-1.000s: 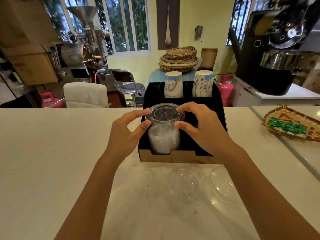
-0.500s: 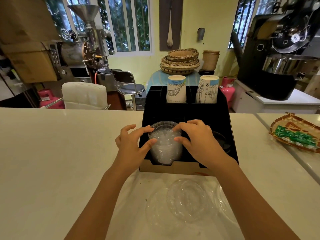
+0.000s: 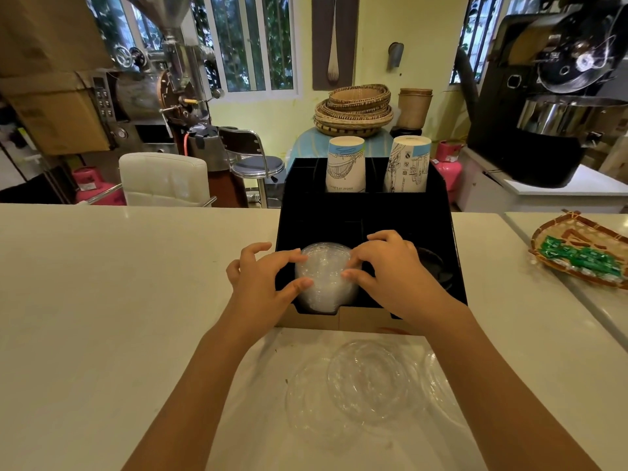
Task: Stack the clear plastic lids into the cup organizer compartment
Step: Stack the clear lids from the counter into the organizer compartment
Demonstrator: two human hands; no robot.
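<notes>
- Head view, surroundings: your black cup organizer (image 3: 438, 232) is sitting on the pale bench (image 3: 119, 283) straight ahead of you. Two upturned paper cups (image 3: 345, 164) are standing in its back compartments, and dark lids (image 3: 435, 266) are lying in the front right compartment beside your right wrist. A woven tray (image 3: 577, 232) with green packets is resting far off to your right. Loose clear lids (image 3: 370, 379) are lying on the bench between your forearms, just in front of the organizer.
- Hands: your left hand (image 3: 261, 283) and right hand (image 3: 394, 270) are reaching into the front left compartment from either side, with fingers curled; thumbs and fingertips of both are pressing on the stack, each grip closing partway around it.
- Task's thing: the stack of clear lids (image 3: 323, 277) is sitting down inside the front left compartment, its top tilting slightly toward you, cloudy white where the lids are nesting.
</notes>
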